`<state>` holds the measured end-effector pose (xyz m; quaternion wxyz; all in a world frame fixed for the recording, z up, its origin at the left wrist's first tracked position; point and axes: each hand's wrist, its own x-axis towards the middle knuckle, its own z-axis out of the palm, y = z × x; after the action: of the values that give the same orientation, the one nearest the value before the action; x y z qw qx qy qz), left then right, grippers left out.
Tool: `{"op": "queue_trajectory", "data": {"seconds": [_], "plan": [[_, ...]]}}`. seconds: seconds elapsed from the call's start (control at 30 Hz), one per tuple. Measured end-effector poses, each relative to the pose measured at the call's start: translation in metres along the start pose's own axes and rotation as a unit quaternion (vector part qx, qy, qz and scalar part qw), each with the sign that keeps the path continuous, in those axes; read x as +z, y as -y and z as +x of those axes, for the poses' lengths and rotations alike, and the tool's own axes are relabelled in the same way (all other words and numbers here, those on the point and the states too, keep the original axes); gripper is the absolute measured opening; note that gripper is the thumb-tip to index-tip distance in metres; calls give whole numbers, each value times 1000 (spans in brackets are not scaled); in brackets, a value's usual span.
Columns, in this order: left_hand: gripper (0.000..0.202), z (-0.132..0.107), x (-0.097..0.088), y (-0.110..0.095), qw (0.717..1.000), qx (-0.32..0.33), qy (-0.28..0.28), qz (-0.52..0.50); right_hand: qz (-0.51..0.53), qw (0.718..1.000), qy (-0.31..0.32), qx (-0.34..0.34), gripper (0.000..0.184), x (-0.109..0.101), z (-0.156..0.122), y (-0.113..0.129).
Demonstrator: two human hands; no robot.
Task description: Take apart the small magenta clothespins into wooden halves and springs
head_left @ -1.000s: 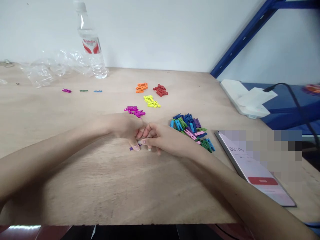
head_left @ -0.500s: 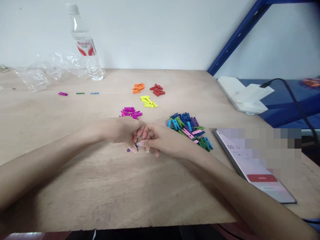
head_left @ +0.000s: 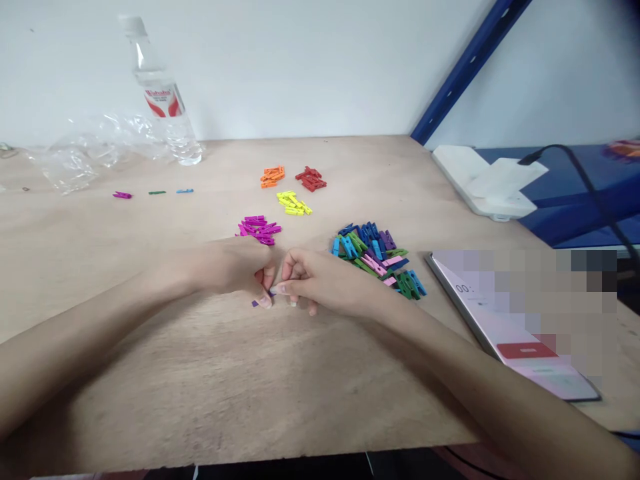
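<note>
While a purple clothespin is pinched by the fingertips of the curled left hand, steady pressure should be kept; whether the bent fingers of the right hand grip it cannot be told.

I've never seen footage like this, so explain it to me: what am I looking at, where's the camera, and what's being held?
No machine here, just a person's two bare hands. The one view comes from a camera worn on the head, looking forward and down, so the arms enter from the lower corners. The left hand and right hand meet at the fingertips around a small purple clothespin, mostly hidden; which fingers grip it is hard to tell. On the plywood tabletop lie clothespins in heaps: magenta, yellow, orange, red, and a mixed pile beside the right hand. Farther back stand a plastic water bottle and crumpled clear plastic. A phone, partly blurred out, lies to the right.
</note>
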<state>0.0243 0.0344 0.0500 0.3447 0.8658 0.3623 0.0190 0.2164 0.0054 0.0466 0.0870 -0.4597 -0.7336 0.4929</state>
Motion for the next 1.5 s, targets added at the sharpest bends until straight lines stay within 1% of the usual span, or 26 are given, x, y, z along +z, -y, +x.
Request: {"op": "queue_trajectory", "data": {"seconds": [0.1, 0.13, 0.27, 0.33, 0.5, 0.67, 0.73, 0.83, 1.0, 1.17, 1.23, 1.37, 1.5], "plan": [[14, 3, -6, -7, 997, -2, 73, 16, -11, 1000, -1, 4, 6, 0, 0, 0], [15, 4, -8, -9, 996, -4, 89, 22, -19, 1000, -3, 5, 6, 0, 0, -1], [10, 6, -12, -16, 992, -14, 120, 39, -43, 999, -19, 3, 6, 2, 0, -2], [9, 5, -11, -18, 991, -15, 124, 37, -45, 999, -24, 7, 7, 1, -1, -1], [7, -1, -9, -21, 996, -1, 89, 23, -22, 1000, -9, 19, 10, 0, -3, 2], [10, -4, -6, -18, 997, 22, 73, 7, 9, 1000, 14, 24, 12, -2, 1, 3], [10, -4, -4, -14, 997, 33, 67, -5, 12, 999, 24, 18, 15, -2, 3, 3], [8, -5, -1, -10, 997, 53, 55, -29, 21, 1000, 21, 8, 17, -2, 4, 2], [9, -9, -1, -13, 996, 73, 33, -49, 45, 999, 27, -10, 16, -1, 6, -5], [9, -11, -2, -16, 996, 73, 38, -39, 44, 996, 45, -59, 17, -2, 9, -9], [9, -12, 0, -16, 996, 77, 32, -33, 46, 996, 53, -58, 18, -3, 9, -8], [8, -13, 3, -13, 995, 94, 12, -34, 39, 996, 54, -54, 14, -5, 6, -2], [10, -16, 4, -7, 997, 80, 0, -2, 16, 997, 57, -40, 9, -6, 2, 4]]}}
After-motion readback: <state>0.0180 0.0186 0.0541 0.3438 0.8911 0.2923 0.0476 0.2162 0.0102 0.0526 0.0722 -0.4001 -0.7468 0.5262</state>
